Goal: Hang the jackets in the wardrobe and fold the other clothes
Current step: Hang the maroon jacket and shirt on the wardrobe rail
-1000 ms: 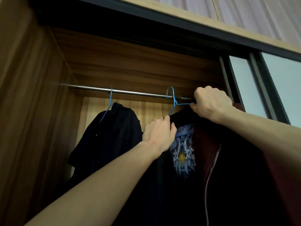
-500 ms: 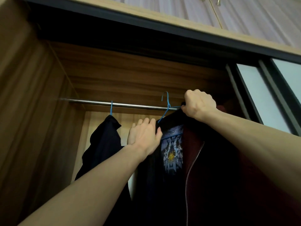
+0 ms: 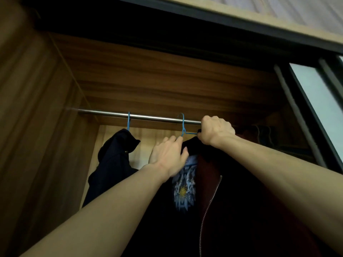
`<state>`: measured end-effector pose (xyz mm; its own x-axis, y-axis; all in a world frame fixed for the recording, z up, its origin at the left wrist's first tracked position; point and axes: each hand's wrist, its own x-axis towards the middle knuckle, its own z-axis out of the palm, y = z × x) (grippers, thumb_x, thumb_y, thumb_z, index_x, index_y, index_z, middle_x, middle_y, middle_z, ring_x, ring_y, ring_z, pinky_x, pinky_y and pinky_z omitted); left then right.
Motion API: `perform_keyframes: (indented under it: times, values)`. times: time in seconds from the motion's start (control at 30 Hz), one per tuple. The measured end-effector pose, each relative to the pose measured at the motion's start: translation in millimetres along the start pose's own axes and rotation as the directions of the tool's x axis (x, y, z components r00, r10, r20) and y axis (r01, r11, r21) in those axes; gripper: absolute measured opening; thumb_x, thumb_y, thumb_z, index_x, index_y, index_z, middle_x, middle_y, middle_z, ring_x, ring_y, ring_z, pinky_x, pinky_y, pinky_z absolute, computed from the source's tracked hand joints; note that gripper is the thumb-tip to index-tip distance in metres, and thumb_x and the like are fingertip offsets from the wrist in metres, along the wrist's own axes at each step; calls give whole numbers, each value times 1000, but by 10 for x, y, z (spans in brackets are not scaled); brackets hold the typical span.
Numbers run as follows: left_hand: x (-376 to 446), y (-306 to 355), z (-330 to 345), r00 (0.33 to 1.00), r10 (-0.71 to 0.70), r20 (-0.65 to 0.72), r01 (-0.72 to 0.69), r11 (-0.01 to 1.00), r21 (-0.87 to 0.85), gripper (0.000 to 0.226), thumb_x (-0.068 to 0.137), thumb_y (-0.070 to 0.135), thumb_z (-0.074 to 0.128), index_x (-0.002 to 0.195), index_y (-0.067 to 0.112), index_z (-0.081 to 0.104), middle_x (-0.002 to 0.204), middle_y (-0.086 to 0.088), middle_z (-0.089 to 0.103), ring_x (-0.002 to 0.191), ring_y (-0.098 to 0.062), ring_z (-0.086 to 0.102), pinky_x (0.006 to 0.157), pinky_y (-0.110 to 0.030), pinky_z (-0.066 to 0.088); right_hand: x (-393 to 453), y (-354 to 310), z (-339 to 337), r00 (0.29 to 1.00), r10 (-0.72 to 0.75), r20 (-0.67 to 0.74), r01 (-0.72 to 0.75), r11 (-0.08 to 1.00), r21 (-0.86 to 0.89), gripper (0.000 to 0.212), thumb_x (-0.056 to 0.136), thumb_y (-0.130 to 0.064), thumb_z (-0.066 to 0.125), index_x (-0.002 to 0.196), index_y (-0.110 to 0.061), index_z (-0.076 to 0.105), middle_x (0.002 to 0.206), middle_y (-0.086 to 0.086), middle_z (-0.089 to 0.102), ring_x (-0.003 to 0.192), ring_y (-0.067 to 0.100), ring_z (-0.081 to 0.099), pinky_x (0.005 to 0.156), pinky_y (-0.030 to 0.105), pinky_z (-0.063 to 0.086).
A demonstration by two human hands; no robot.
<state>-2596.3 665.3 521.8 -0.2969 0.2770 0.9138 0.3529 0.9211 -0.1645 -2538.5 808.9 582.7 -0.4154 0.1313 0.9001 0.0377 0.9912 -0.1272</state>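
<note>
A dark jacket with a maroon front and a metal zipper (image 3: 232,201) hangs from a blue wire hanger (image 3: 183,127). The hanger's hook sits at the steel wardrobe rail (image 3: 148,116). My right hand (image 3: 216,132) is shut on the hanger's shoulder and the jacket collar, just under the rail. My left hand (image 3: 169,154) grips the collar's left side below the hook. A blue and white printed lining (image 3: 184,190) shows inside the jacket. To the left, a dark navy jacket (image 3: 113,164) hangs on another blue hanger (image 3: 128,120).
The wooden side wall (image 3: 37,145) of the wardrobe rises at the left, its top panel (image 3: 157,80) above the rail. A sliding door with a dark frame and a pale pane (image 3: 319,101) stands at the right. More dark clothes (image 3: 263,134) hang behind my right hand.
The hanger's hook has gone from in front of the rail up and onto it. Both hands rose with the jacket; the view has tilted further upward.
</note>
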Motion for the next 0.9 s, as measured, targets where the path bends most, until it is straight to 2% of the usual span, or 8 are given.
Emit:
perform_keyframes:
  times: [0.07, 0.17, 0.33, 0.53, 0.67, 0.8, 0.9]
  values:
    - [-6, -29, 71, 1000, -11, 17, 12, 1000, -27, 33, 108, 39, 37, 128, 18, 53, 126, -4, 61, 118, -27, 54, 90, -40, 42, -44, 38, 86, 1000, -1, 12, 1, 1000, -7, 29, 95, -30, 69, 119, -17, 63, 120, 8, 65, 112, 33, 65, 73, 37, 44]
    - [-21, -46, 171, 999, -12, 45, 14, 999, -43, 37, 108, 37, 37, 137, 19, 51, 130, -4, 60, 121, -26, 55, 92, -40, 43, -89, 78, 150, 1000, -5, 8, 5, 1000, -15, 25, 96, -30, 68, 116, -17, 64, 121, 9, 66, 113, 36, 65, 73, 37, 44]
    - [-80, -6, 266, 997, -13, 73, 16, 999, -49, 37, 108, 38, 37, 136, 19, 52, 133, -4, 61, 121, -27, 56, 94, -40, 44, -151, 2, 75, 998, -3, 56, 6, 998, -63, 25, 99, -31, 65, 120, -16, 62, 121, 7, 67, 114, 31, 65, 74, 35, 43]
    - [-257, -6, 276, 993, -13, 113, 22, 997, -71, 39, 108, 40, 36, 138, 18, 51, 134, -4, 60, 122, -27, 55, 93, -40, 42, -257, -30, -35, 994, -30, 104, 40, 994, -103, 42, 98, -52, 62, 120, -16, 62, 124, 7, 65, 116, 31, 64, 76, 36, 40]
    - [-395, -4, 188, 994, -19, 110, 32, 992, -120, 42, 108, 40, 36, 142, 17, 49, 135, -3, 60, 123, -26, 55, 94, -40, 43, -435, 52, -114, 991, -80, 106, 93, 987, -130, 42, 98, -57, 58, 109, -17, 61, 120, 9, 67, 111, 35, 64, 75, 36, 40]
    - [-541, 56, 110, 998, -12, 59, 24, 981, -195, 40, 108, 41, 36, 138, 19, 51, 130, -2, 62, 120, -25, 56, 91, -39, 42, -801, 180, -168, 990, -138, 35, 142, 980, -137, 44, 98, -56, 56, 124, -20, 62, 121, 10, 68, 111, 38, 65, 74, 39, 42]
    - [-694, 117, 75, 1000, -29, 6, 30, 960, -278, 43, 109, 41, 34, 145, 21, 48, 128, 1, 62, 121, -23, 55, 94, -41, 45, -1150, 338, -110, 967, -241, -79, 231, 965, -121, 51, 97, -52, 57, 139, -24, 56, 131, 4, 64, 120, 31, 60, 88, 42, 49]
